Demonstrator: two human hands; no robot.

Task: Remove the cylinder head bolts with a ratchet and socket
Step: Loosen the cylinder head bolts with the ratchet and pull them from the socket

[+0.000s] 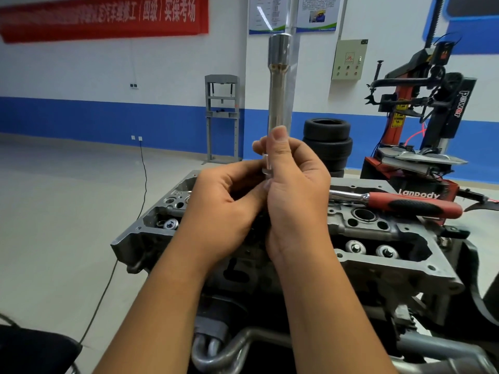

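Both hands meet above the grey cylinder head. My right hand grips the lower end of a long silver extension bar with a socket on top, held upright. My left hand pinches the bottom of the same bar from the left, fingers curled against it. A ratchet with a red and black handle lies on the right part of the cylinder head, apart from both hands. What sits at the bar's bottom end is hidden by my fingers.
Valve springs show in the head's right recess. A red tyre changer stands at the right, stacked tyres behind the engine, a grey press frame by the wall. A black cable trails on the floor at left.
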